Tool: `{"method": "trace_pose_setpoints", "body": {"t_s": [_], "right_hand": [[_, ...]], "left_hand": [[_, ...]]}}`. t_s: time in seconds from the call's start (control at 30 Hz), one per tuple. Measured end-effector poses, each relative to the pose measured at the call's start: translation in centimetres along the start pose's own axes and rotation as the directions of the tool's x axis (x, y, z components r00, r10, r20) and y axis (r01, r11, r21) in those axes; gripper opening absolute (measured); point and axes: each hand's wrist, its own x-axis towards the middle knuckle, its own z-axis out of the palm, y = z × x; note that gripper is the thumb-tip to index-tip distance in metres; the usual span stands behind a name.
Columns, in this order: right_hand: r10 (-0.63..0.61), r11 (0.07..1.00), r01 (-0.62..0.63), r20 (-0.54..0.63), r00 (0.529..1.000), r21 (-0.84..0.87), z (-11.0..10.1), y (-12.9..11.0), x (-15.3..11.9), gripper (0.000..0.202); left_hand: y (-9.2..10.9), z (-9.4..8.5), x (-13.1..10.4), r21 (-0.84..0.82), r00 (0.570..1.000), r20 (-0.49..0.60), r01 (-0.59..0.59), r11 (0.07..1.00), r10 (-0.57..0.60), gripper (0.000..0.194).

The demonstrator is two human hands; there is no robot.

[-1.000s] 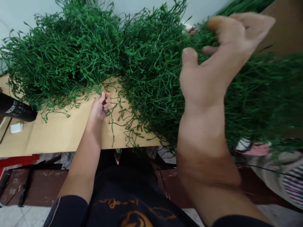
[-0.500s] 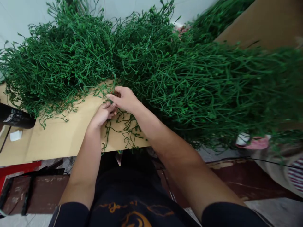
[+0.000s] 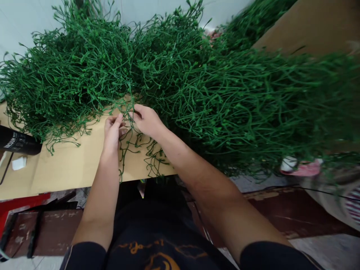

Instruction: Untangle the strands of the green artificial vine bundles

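Note:
Thin green artificial stems lie in a large tangled heap (image 3: 225, 101) across the back and right of a cardboard sheet (image 3: 70, 157). My right hand (image 3: 144, 120) pinches a green stem (image 3: 131, 123) near the heap's front edge. Just left of it is my left hand (image 3: 113, 129), its thumb up against its curled fingers; whether a stem is between them is too small to tell. A few loose stems (image 3: 156, 159) lie on the cardboard below my hands.
A black bottle (image 3: 19, 140) lies at the left edge, with a white scrap (image 3: 19, 163) in front of it. Brown cardboard (image 3: 312, 28) stands at the back right. Something pink (image 3: 308, 168) and a striped item (image 3: 353, 204) are at the lower right.
My left hand has moved left and slightly up, away from my right hand. My right hand has shifted only a little, and a gap now shows between the two.

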Motion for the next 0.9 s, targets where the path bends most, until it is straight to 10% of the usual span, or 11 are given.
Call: {"method": "trace_pose_setpoints", "body": {"t_s": [0.3,0.6,0.9], "right_hand": [[-0.017,0.977,0.023,0.027,0.999,-0.212,1.0,-0.5,-1.0,0.023],[0.022,0.996,-0.018,-0.047,0.999,0.089,1.9,-0.1,-0.4,0.012],[-0.178,0.946,0.227,-0.216,0.960,0.232,2.3,1.0,-1.5,0.043]], "left_hand": [[-0.2,0.1,0.0,-0.012,0.981,0.154,-0.118,0.993,0.118,0.026],[0.1,-0.2,0.2,-0.160,0.976,0.212,0.077,0.984,-0.042,0.024],[0.5,-0.2,0.5,-0.295,0.991,0.115,0.104,0.950,-0.073,0.013]]}}
